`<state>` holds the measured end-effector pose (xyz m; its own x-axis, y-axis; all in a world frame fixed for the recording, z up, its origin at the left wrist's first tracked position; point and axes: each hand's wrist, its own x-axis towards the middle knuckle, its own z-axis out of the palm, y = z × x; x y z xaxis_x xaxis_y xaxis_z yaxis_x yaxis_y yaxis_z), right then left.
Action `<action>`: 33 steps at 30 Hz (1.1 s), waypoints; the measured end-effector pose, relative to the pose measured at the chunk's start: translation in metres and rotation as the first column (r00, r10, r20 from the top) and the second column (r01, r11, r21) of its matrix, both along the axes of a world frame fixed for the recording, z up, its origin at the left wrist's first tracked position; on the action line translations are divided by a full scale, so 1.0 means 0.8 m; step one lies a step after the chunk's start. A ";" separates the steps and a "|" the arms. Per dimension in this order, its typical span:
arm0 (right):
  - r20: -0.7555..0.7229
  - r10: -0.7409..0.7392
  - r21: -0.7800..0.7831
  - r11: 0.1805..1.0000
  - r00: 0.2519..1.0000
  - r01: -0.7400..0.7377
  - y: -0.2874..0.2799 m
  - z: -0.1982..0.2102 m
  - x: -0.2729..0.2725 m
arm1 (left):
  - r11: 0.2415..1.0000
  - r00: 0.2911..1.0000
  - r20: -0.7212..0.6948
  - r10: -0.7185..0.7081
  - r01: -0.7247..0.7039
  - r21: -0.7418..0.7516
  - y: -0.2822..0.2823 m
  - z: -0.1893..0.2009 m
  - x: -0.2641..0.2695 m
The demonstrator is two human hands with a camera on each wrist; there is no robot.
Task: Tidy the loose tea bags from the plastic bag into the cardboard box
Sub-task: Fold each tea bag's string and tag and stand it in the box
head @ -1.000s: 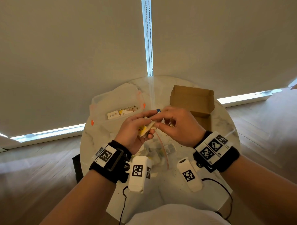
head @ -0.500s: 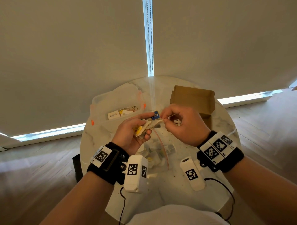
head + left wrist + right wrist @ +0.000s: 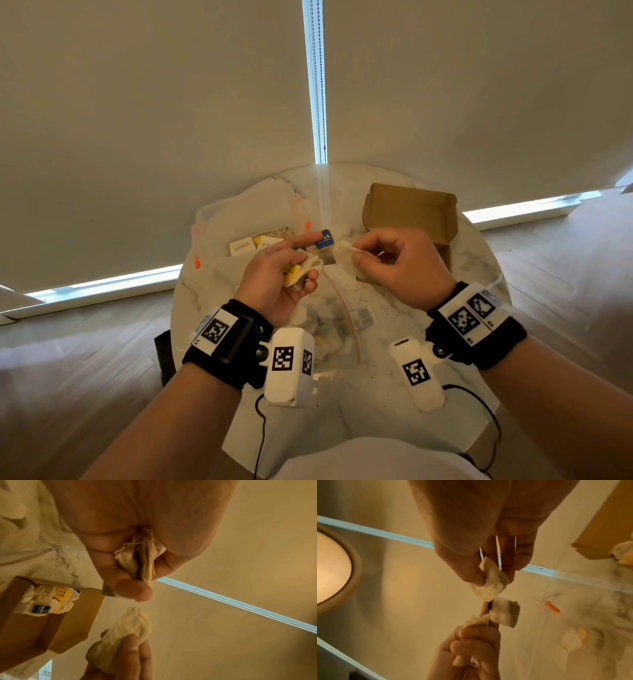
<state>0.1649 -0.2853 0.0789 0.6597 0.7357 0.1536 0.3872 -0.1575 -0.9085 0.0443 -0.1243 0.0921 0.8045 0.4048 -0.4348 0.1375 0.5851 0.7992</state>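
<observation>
The person's left hand (image 3: 274, 274) is curling its fingers round a small bunch of tea bags (image 3: 303, 270), pressing them against the palm; a yellow tag (image 3: 288, 270) is showing among them, and the index finger is reaching out straight, with a blue tag (image 3: 324, 238) sitting at its tip. In the left wrist view the bunch (image 3: 137, 561) is sitting wedged between the thumb and the curled fingers, its strings bunching at the top.

The right hand (image 3: 394, 263) is pinching a single tea bag (image 3: 342, 247) between thumb and fingertips, with the other fingers curled in. This bag is hanging just beside the left hand's bunch, apart from it by a narrow gap. In the right wrist view the pinched bag (image 3: 489, 582) is drooping below the fingertips, with its string running up across the fingers.

The cardboard box (image 3: 411, 212) is standing open just beyond the right hand, and several tea bags (image 3: 46, 600) are already lying in it. The plastic bag (image 3: 329, 325) is lying on the round marble table (image 3: 376, 387) below and between both wrists, holding more tea bags. A second clear bag (image 3: 250, 219) is lying beyond the left hand.
</observation>
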 end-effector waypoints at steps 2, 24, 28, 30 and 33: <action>-0.070 -0.072 0.019 0.997 0.995 0.074 -0.003 -0.007 0.006 | 1.000 1.000 0.000 0.016 -0.016 0.003 0.002 0.001 0.000; -0.738 -0.117 0.097 0.956 0.664 0.277 0.023 -0.032 -0.003 | 0.968 0.981 0.002 -0.196 0.193 0.162 -0.011 0.001 0.004; -0.738 -0.077 0.137 0.956 0.670 0.260 0.022 -0.027 -0.005 | 0.962 0.981 -0.010 -0.194 0.193 0.193 -0.011 -0.003 0.006; -0.673 -0.106 0.122 0.960 0.732 0.251 0.022 -0.029 -0.006 | 0.955 0.978 -0.013 -0.206 0.204 0.215 -0.012 -0.004 0.008; -0.618 -0.159 0.102 0.955 0.770 0.278 0.022 -0.033 -0.005 | 0.951 0.980 -0.012 -0.197 0.194 0.241 -0.013 -0.007 0.010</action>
<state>0.1611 -0.2678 0.0527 0.8010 0.5595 -0.2130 -0.2671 0.0155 -0.9635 0.0524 -0.1350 0.0862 0.8829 0.3301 -0.3340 0.2197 0.3382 0.9151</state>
